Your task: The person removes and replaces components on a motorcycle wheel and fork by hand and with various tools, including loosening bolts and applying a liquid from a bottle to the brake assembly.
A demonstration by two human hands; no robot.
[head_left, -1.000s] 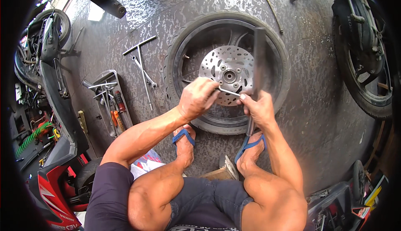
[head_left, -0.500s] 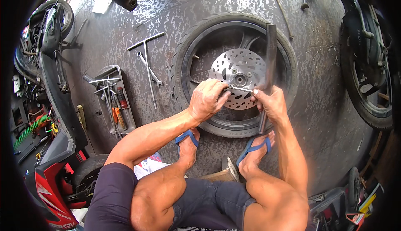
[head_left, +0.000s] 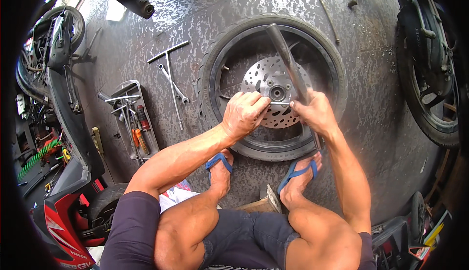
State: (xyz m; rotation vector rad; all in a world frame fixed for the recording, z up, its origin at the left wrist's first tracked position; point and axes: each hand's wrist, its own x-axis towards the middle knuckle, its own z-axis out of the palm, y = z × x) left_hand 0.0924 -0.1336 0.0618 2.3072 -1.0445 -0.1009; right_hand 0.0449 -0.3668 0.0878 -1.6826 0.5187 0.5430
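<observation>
A motorcycle wheel (head_left: 206, 84) lies flat on the floor before me, its drilled silver brake disc (head_left: 252, 78) facing up around the hub (head_left: 277, 93). My left hand (head_left: 244, 114) is closed at the left end of a thin metal rod (head_left: 281, 103), just below the hub; its fingers hide that end. My right hand (head_left: 316, 114) wraps around a long grey metal pipe (head_left: 288, 65), which slants over the disc with its far end towards the upper left. The right thumb rests by the rod's other end; whether it grips the rod I cannot tell.
Left of the wheel lie a T-handle wrench (head_left: 169, 70) and a combination wrench (head_left: 175, 85). Beside them is a tray (head_left: 150, 132) of hand tools. A slim rod (head_left: 328, 18) lies at the upper right. Motorcycle parts flank both sides, including a red fairing (head_left: 61, 223) and another wheel (head_left: 415, 114).
The pipe's far end has swung left, from nearly upright in the picture to a slant over the disc. My right hand has turned with it; my left hand stays near the hub.
</observation>
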